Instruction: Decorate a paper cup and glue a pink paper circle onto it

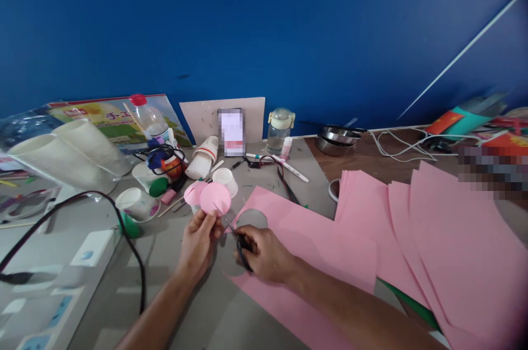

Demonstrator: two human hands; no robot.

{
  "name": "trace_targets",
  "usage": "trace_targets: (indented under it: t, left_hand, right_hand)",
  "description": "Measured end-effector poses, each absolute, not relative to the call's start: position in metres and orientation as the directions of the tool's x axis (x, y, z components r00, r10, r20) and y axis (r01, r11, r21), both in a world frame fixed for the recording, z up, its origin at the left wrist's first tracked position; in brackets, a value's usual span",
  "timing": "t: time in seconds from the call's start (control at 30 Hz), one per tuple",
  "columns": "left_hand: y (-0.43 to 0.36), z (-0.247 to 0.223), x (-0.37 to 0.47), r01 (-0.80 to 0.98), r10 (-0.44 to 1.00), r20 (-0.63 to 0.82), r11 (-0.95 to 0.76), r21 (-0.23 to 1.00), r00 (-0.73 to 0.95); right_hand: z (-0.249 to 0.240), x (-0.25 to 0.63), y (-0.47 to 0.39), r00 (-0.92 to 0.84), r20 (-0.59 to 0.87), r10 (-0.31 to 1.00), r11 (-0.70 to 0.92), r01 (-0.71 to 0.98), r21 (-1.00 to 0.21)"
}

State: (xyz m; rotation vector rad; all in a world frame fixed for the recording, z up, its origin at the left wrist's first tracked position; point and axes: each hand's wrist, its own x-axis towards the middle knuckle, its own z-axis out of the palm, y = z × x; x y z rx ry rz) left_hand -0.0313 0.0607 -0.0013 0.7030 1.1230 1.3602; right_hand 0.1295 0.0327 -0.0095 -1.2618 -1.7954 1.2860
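My left hand [201, 241] pinches a round pink paper disc [215, 196] by its lower edge. In my right hand [264, 253] are scissors with black handles [243, 251], their blades pointing up and left onto the disc's lower right edge. Behind the disc, a second pink paper circle [193, 193] shows in part beside a white paper cup [226, 180]. Below my right hand and forearm lies a large pink sheet [305, 245] with round pieces cut out of its left side.
More pink sheets [462, 245] are fanned out on the right. A phone [231, 132] leans on a board at the back, beside a lidded jar [280, 130]. Stacked cups [61, 157], a red-capped bottle [148, 116] and a white power strip [82, 273] occupy the left.
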Motion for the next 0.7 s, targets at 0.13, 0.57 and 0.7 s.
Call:
trace_targets:
  t: [0.13,0.57,0.7]
  left_hand:
    - [0.0610,-0.0019,-0.0317,-0.391,0.969,-0.205,0.137,0.910,-0.138]
    - [0.0599,0.0002,-0.0314,-0.376,0.968,-0.204,0.136,0.917,-0.146]
    - [0.0608,-0.0007,-0.0314,-0.393,0.966,-0.207,0.132,0.910,-0.155]
  right_hand:
    - [-0.0096,0.1292,0.0325,-0.370,-0.067,0.927,0.071,0.348,-0.935]
    - [-0.0143,0.1273,0.0318,-0.365,-0.104,0.925,0.006,0.287,-0.958]
    - [-0.0138,0.1271,0.0314,-0.360,-0.109,0.927,-0.004,0.281,-0.960]
